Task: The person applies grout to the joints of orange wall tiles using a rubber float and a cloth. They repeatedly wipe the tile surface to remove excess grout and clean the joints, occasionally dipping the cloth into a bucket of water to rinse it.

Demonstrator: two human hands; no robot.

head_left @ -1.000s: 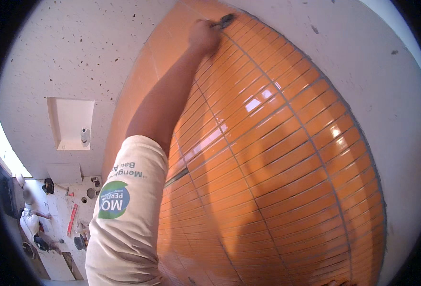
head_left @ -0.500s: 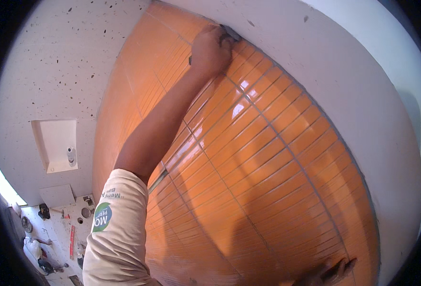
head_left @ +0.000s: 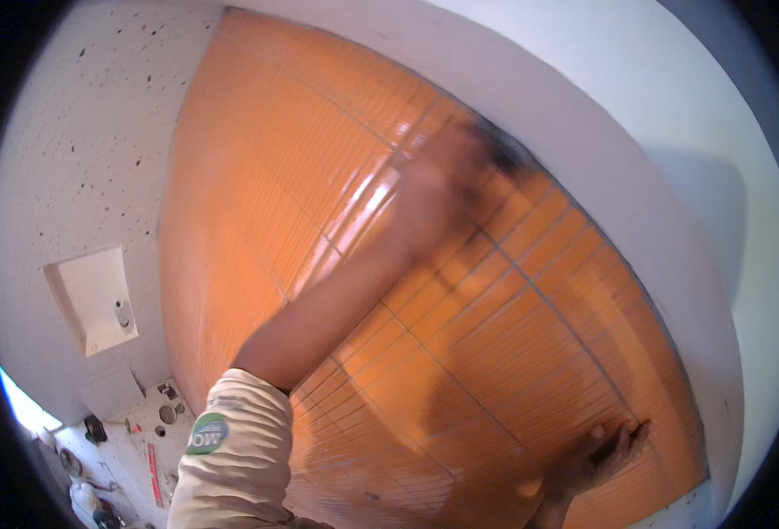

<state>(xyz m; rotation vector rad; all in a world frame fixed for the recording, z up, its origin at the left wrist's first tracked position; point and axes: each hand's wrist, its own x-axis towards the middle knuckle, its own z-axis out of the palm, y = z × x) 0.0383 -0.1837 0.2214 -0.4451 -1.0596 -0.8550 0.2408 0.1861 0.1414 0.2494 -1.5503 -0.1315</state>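
My left arm reaches up across a wall of glossy orange tiles [head_left: 495, 353] with narrow ribs and grey grout lines. At its end my left hand [head_left: 447, 176], smeared by motion, presses a dark, soft-looking pad [head_left: 502, 150] against the tiles close to their upper edge. Whether the pad is a sponge or a cloth cannot be made out. Low on the right, my right hand [head_left: 588, 463] is at the same tiled wall, thumb and fingers apart. A dark patch shows between them, and I see no clear object there.
A white, speckled wall [head_left: 98, 185] stands at the left, with a recessed niche [head_left: 89, 295] holding a small bottle [head_left: 122, 313]. Below it, a red bar-shaped tool [head_left: 155, 476] and dark clutter [head_left: 96, 429] lie on the floor. A pale band [head_left: 583, 115] borders the tiles above.
My left hand has swept right and downward along the tiles' upper edge with the dark pad. My right hand has come higher into view. The whole view has shifted a little.
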